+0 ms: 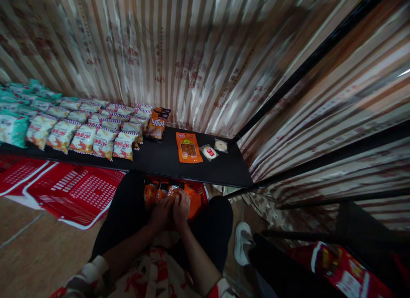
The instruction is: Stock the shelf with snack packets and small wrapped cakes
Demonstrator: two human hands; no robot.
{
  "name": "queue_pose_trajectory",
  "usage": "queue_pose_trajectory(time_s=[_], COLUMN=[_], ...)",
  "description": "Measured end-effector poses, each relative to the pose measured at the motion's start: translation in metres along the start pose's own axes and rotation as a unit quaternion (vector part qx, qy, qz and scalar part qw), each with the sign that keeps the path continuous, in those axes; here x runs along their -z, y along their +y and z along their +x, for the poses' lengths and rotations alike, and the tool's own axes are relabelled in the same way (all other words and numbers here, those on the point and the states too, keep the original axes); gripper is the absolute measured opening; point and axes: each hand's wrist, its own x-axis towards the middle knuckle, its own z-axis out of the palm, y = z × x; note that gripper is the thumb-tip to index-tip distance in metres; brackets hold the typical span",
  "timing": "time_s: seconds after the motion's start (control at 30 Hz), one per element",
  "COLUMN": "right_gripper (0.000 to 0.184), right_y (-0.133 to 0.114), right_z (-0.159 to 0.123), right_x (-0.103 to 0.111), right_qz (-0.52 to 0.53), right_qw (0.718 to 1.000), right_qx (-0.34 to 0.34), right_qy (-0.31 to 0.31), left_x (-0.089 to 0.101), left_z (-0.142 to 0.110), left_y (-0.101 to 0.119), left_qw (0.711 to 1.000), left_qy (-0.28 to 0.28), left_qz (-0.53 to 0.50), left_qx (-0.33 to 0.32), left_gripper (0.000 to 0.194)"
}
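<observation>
Between my knees, several orange snack bags (150, 194) with dark tops stand in a red basket (203, 193). My left hand (161, 211) and my right hand (181, 207) are close together over them. Both hands are closed on an orange-and-black snack bag (174, 188) at the right of the row, though dim light blurs the fingertips. A brighter orange packet (194, 200) lies just right of my right hand.
On the black shelf (160, 160) are rows of white chip bags (83, 138), green bags (14, 128), an orange-black bag (156, 124), an orange packet (188, 147) and two round wrapped items (209, 152). Red baskets (73, 191) lie left. Black poles (288, 174) and another person's shoe (242, 243) are right.
</observation>
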Motion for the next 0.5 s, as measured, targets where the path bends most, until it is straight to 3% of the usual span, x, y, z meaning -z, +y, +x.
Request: queue_pose_trajectory(time_s=[0.2, 0.5], right_gripper=[0.044, 0.049], right_y=[0.025, 0.017], right_z=[-0.014, -0.007], right_x=[-0.007, 0.007], right_qz=[-0.01, 0.094], right_qw=[0.996, 0.982], right_qx=[-0.089, -0.162], right_qy=[-0.019, -0.023], left_x=[-0.002, 0.011], left_z=[-0.005, -0.002], left_y=[0.001, 0.015], left_qw=[0.998, 0.991], left_qy=[0.009, 0.008], left_qz=[0.006, -0.044], left_qx=[0.063, 0.124], left_gripper=[0.046, 0.042])
